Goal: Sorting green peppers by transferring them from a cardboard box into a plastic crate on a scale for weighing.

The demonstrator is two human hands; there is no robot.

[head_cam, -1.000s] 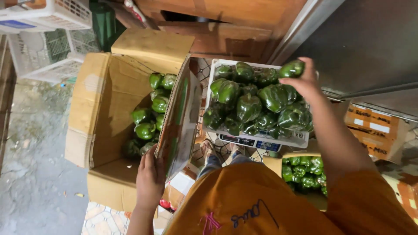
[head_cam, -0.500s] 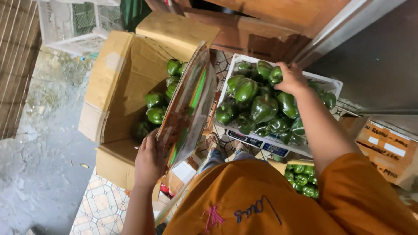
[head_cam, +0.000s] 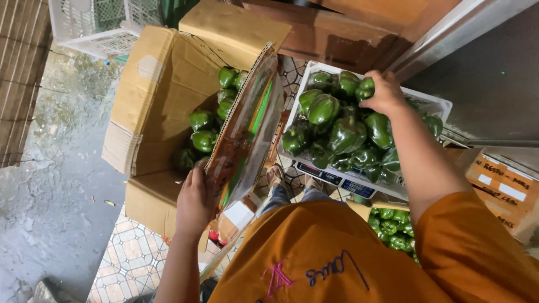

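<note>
Two hands: right hand (head_cam: 386, 92) grasps glossy green pepper (head_cam: 366, 88); left hand (head_cam: 195, 200) grips box flap (head_cam: 247, 126).

A white slatted plastic crate (head_cam: 90, 22) stands on the wet floor (head_cam: 50, 185); a labelled brown carton (head_cam: 502, 188) sits beside patterned tiles (head_cam: 132, 255).

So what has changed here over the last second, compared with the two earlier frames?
The right hand has moved from the far right corner of the white crate leftward along its far side, its grip on a green pepper throughout. The left hand keeps hold of the cardboard box flap. The peppers in the cardboard box lie as before.
</note>
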